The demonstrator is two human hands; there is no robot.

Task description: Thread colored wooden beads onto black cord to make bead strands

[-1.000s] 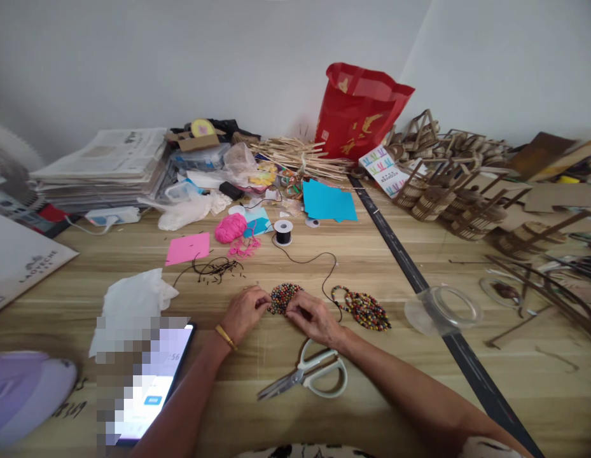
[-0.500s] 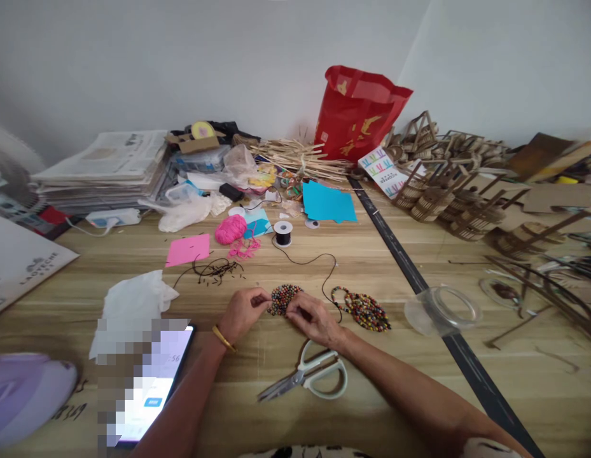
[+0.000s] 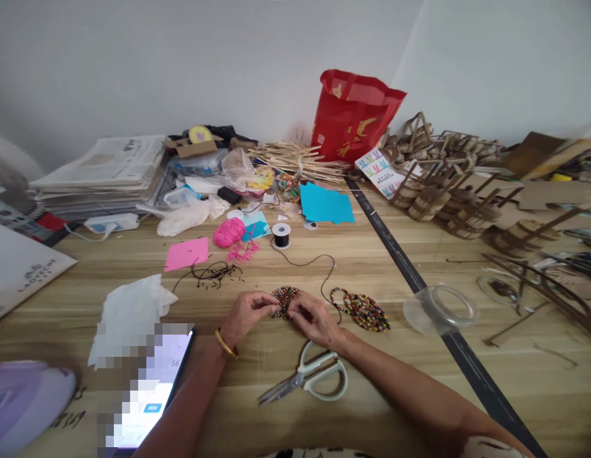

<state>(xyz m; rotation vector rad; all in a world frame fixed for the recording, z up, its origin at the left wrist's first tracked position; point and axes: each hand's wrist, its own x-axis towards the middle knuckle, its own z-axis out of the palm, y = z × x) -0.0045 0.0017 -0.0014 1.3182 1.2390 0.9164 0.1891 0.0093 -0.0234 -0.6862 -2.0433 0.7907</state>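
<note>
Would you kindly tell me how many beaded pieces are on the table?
2: one beaded piece pinched between the left hand and right hand; the other beaded piece lies just right. Clutter may hide more.

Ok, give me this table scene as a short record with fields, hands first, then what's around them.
left hand: fingers pinch the left edge of the bead piece
right hand: fingers on the bead piece's right edge
bead piece: flat on the table, between both hands
second bead piece: right of the hands, untouched
cord: runs from the spool toward the hands
scissors: closed, just below the right wrist
phone: lower left, screen lit
tissue: left of the left hand
</note>
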